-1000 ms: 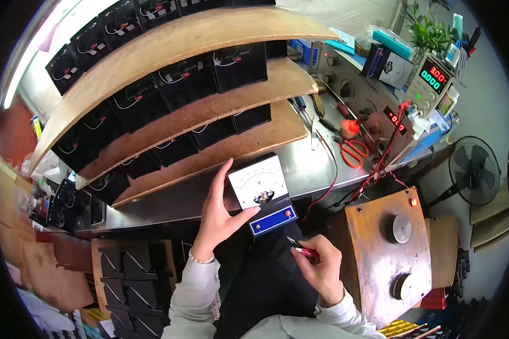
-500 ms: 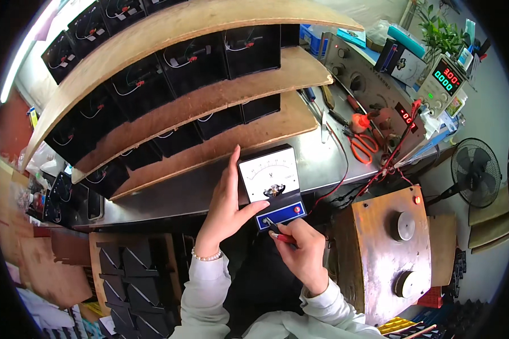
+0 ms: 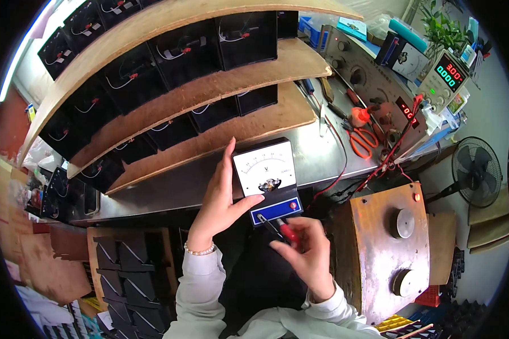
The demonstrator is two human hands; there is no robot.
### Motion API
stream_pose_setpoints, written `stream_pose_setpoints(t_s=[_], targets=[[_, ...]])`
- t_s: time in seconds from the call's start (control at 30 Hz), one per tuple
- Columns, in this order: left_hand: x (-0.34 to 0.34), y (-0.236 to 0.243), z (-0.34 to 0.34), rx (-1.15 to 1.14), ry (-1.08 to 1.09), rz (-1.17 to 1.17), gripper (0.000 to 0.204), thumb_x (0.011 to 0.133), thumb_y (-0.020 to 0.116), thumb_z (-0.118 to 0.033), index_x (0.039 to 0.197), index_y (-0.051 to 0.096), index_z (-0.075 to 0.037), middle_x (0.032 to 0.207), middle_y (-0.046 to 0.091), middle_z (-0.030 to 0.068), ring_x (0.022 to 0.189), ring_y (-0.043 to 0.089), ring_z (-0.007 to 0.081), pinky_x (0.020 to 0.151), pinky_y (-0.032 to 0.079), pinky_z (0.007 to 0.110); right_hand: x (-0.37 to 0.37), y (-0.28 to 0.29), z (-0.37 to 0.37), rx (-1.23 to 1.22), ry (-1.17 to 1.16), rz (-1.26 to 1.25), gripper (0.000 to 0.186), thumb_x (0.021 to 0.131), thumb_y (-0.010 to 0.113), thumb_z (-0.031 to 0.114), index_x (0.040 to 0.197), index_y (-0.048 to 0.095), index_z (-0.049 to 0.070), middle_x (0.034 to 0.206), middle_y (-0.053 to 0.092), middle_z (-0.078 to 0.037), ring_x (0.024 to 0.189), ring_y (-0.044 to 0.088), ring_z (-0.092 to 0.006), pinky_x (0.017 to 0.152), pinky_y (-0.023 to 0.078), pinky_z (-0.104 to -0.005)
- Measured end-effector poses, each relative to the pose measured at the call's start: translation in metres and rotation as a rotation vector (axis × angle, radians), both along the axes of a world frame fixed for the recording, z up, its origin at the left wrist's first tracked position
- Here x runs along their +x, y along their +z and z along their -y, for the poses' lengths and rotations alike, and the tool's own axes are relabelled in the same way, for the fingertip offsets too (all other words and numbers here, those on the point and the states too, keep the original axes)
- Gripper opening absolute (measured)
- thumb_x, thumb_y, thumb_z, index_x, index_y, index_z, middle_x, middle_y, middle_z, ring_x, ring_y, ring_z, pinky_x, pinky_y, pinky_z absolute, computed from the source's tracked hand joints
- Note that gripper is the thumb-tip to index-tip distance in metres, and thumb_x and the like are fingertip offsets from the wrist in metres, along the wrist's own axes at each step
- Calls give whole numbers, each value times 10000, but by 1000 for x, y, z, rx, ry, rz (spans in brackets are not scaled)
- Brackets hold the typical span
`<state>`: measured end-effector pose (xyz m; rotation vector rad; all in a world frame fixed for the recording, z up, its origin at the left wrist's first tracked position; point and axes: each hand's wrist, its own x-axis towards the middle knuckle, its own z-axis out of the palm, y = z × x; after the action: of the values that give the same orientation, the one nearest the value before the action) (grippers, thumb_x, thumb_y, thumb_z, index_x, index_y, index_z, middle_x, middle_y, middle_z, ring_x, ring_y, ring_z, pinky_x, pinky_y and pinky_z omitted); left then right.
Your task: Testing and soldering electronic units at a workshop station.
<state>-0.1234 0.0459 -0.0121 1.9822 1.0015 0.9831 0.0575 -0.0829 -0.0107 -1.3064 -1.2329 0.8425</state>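
Note:
A black-cased panel meter point(image 3: 266, 163) with a white dial stands tilted toward me at the bench's front edge. My left hand point(image 3: 218, 206) grips its left side, thumb across the lower front and fingers along the case. Below the dial is a blue strip point(image 3: 277, 211) with a terminal at each end, the right one red. A black clip point(image 3: 270, 226) reaches the left terminal; whether it is fastened there I cannot tell. Just below the strip, my right hand point(image 3: 308, 248) pinches a red clip point(image 3: 288, 231), its tip short of the red terminal. The fingers partly hide both clips.
Curved wooden shelves point(image 3: 209, 107) with several black meter cases fill the back left. Orange-handled scissors point(image 3: 362, 142), red leads point(image 3: 345, 164) and a power supply point(image 3: 444, 79) are at the right. A metal box with two knobs point(image 3: 387, 243) stands beside my right arm.
My right hand has drawn back slightly from the left terminal, and the red clip now points up toward the strip. The black clip stays at the left terminal. The left hand keeps its hold.

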Motion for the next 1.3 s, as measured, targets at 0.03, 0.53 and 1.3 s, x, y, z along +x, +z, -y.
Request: stream_pose_setpoints(t_s=[0.03, 0.53, 1.3], targets=[[0, -1, 0, -58, -9, 31, 1118, 812, 763, 1, 1599, -13, -171, 1518, 334, 180, 1332, 454, 251, 1024, 478, 387, 3, -3, 5, -142, -80, -275, 214, 791, 779, -73, 897, 608, 1, 929, 638, -52, 802, 621, -105, 732, 511, -223], [2, -4, 2, -57, 12, 151, 1081, 768, 839, -142, 1572, 122, -49, 1455, 396, 270, 1308, 478, 402, 1060, 419, 436, 30, -1, -24, 177, -193, 456, 205, 713, 832, -39, 783, 639, -25, 729, 600, -84, 628, 590, -152, 539, 470, -268], [37, 45, 79, 394, 319, -294, 911, 736, 838, -181, 1506, 372, -37, 1409, 415, 231, 1259, 421, 399, 1048, 366, 499, 3, -4, -31, 239, 39, 425, 1102, 716, 840, 244, 1510, 165, -114, 1483, 389, -276, 1302, 469, -408, 1052, 400, -450]])
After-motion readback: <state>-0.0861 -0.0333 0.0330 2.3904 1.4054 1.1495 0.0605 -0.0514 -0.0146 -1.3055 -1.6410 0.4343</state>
